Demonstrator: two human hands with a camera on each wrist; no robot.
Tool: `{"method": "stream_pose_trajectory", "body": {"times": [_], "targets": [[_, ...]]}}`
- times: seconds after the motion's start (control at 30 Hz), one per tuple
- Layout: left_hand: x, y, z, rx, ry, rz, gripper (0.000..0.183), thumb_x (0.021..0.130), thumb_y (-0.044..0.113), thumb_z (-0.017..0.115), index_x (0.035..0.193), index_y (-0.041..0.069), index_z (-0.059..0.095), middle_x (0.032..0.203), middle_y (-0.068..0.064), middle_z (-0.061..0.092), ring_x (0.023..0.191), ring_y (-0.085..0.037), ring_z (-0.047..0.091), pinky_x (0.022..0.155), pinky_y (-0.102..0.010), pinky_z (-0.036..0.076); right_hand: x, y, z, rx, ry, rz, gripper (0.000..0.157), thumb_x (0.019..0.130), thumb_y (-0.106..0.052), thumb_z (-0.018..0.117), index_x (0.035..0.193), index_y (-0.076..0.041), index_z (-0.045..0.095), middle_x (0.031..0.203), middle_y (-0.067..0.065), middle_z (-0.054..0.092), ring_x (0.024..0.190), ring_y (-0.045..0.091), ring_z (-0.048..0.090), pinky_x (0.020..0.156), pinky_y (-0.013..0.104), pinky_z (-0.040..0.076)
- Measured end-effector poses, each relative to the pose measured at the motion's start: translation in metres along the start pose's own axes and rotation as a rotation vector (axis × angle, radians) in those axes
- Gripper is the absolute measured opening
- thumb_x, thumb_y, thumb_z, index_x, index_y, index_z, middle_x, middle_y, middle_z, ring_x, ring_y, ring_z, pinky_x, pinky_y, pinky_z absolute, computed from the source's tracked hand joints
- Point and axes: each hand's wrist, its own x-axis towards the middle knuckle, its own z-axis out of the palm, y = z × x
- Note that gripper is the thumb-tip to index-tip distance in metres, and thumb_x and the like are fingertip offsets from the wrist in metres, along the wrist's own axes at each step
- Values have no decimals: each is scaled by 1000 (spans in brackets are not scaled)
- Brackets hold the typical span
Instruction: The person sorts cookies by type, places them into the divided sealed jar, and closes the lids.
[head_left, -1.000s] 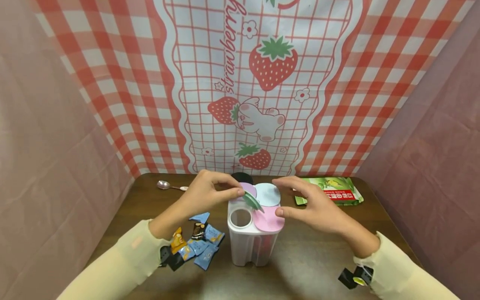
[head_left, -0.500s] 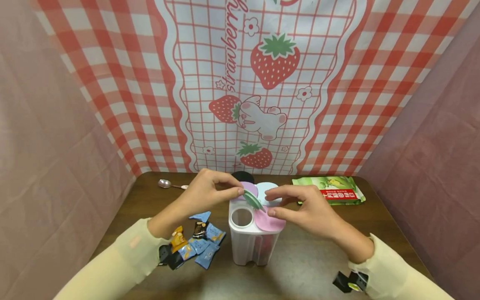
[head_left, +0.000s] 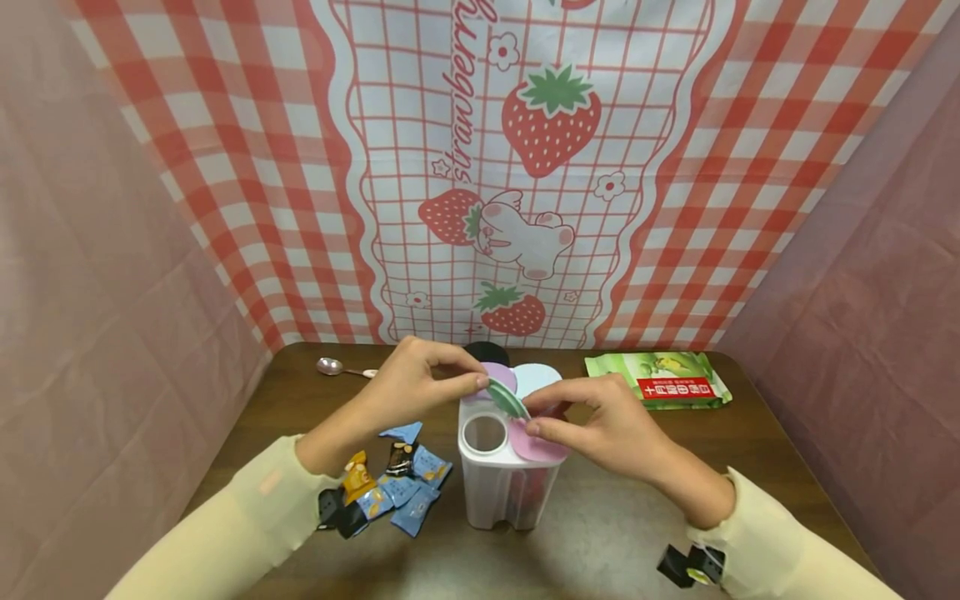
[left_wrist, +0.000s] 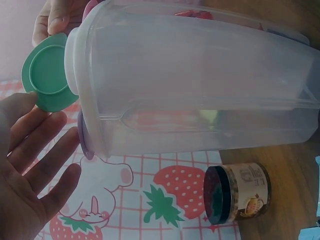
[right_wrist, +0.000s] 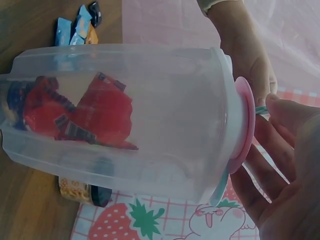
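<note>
A tall translucent storage container [head_left: 495, 492] stands upright with round lids on top. Its front left opening [head_left: 485, 433] is uncovered. Above that opening a green lid [head_left: 507, 398] is tilted; my left hand [head_left: 420, 379] pinches its far left edge between thumb and index finger. On the opposite edge, my right hand [head_left: 607, 417] pinches it as well. A pink lid [head_left: 536, 442], a light blue lid [head_left: 538, 377] and a purple lid [head_left: 495, 377] cover the other openings. Red packets [right_wrist: 95, 110] show through the wall in the right wrist view.
Several wrapped snacks [head_left: 401, 483] lie left of the container. A spoon [head_left: 341, 367] rests at the back left. Behind the container is a jar with a black lid [head_left: 486, 354]. A green bag [head_left: 663, 379] lies at the back right, before the strawberry cloth [head_left: 480, 167].
My right hand has moved left and in, from apart from the green lid to gripping its edge. My left hand keeps its pinch, and the lid stays almost in place.
</note>
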Motion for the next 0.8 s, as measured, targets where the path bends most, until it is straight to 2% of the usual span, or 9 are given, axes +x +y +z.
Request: {"method": "stream_pose_trajectory", "body": {"times": [0.23,0.4,0.5,0.63,0.7,0.8], "targets": [[-4,-2,-2,-1,0,20,9,94,25,76,99,19,81,94,9,78,82,-5,72,73,-31,61,1,0,2,-4,4,-4,14,86,-13,84,99,-18,81,89,-12,77,75,6,70,66,23,58],[-14,-10,-6,-18,33,11,13,96,24,74,106,18,79,100,8,77,86,-8,71,75,-28,60,1,0,4,-5,10,-5,12,85,-13,85,97,-17,81,88,-13,76,74,5,70,65,23,58],[-23,-19,-11,-8,75,-43,13,97,26,73,108,20,78,102,9,76,86,-9,70,74,-29,59,1,1,4,-2,14,-9,12,85,-12,85,96,-16,81,87,-13,76,74,5,70,64,22,57],[-35,-38,-17,-5,102,-165,12,97,27,73,108,23,77,104,6,76,89,-13,69,76,-31,57,1,1,5,-7,28,-15,14,84,-12,86,97,-17,81,87,-14,76,74,5,70,65,23,58],[-40,-51,-19,3,89,-226,13,97,26,73,109,23,77,106,4,76,92,-14,69,80,-34,57,0,1,5,-9,35,-13,16,84,-12,86,98,-19,81,88,-14,76,75,5,70,65,24,58],[-46,-76,-20,44,48,-279,19,96,23,73,114,17,75,109,-1,76,98,-17,69,86,-39,57,-1,1,5,-11,41,-7,18,84,-13,86,99,-21,80,90,-14,76,77,5,71,68,24,58]]}}
